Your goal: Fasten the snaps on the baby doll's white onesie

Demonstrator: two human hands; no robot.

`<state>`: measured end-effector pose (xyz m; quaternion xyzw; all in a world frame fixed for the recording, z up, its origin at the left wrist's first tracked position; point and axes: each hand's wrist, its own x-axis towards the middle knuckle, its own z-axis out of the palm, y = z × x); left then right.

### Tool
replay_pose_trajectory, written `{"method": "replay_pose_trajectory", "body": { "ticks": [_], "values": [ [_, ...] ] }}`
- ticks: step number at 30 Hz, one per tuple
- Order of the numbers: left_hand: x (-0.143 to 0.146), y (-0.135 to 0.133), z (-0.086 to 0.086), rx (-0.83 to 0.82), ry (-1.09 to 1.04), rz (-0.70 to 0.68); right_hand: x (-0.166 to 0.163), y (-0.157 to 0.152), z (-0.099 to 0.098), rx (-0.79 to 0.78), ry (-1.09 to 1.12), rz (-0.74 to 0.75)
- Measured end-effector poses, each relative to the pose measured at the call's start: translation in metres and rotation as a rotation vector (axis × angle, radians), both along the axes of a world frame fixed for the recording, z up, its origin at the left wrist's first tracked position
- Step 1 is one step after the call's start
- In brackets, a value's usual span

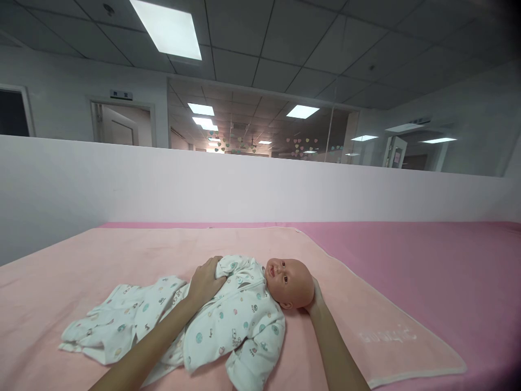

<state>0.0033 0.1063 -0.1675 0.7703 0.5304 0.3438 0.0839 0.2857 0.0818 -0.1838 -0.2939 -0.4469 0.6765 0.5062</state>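
A pink-covered bed runs along a low white partition wall.

A lighter peach blanket with a pale edge is spread flat over the left and middle of the bed, its right edge slanting toward the near right corner, where faint embroidered lettering shows, too blurred to read. On the blanket lies 1 baby doll in a white printed sleepsuit, on its back, head to the right near the blanket's edge, the loose suit legs trailing left. The darker pink sheet shows to the right and along the far edge.
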Motion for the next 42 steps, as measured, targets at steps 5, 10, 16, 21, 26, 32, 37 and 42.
{"method": "replay_pose_trajectory", "body": {
  "ticks": [5, 10, 16, 21, 26, 32, 37, 42],
  "values": [
    [0.001, 0.000, 0.002, 0.000, 0.009, 0.006, 0.000, 0.004, -0.004, 0.211, -0.333, -0.080],
    [0.000, 0.000, 0.000, -0.006, 0.014, 0.006, 0.009, 0.011, -0.016, 0.446, -0.468, -0.052],
    [0.000, -0.001, 0.001, -0.015, 0.015, 0.010, 0.015, 0.015, -0.021, 0.400, -0.335, 0.064],
    [0.001, -0.001, 0.001, -0.004, 0.018, 0.007, 0.000, -0.002, 0.003, 0.393, -0.513, 0.023],
    [0.000, 0.001, 0.000, -0.003, 0.014, 0.017, -0.023, -0.014, 0.037, 0.599, -0.685, -0.252],
    [0.000, 0.001, 0.000, 0.007, 0.008, 0.011, -0.033, -0.014, 0.055, 0.620, -0.665, -0.337],
    [0.001, 0.000, 0.001, -0.015, 0.014, 0.013, -0.012, -0.011, 0.028, 0.307, -0.218, -0.155],
    [0.001, -0.001, 0.001, -0.014, 0.019, 0.021, -0.001, 0.001, 0.000, -0.084, 0.347, 0.346]
  ]
}}
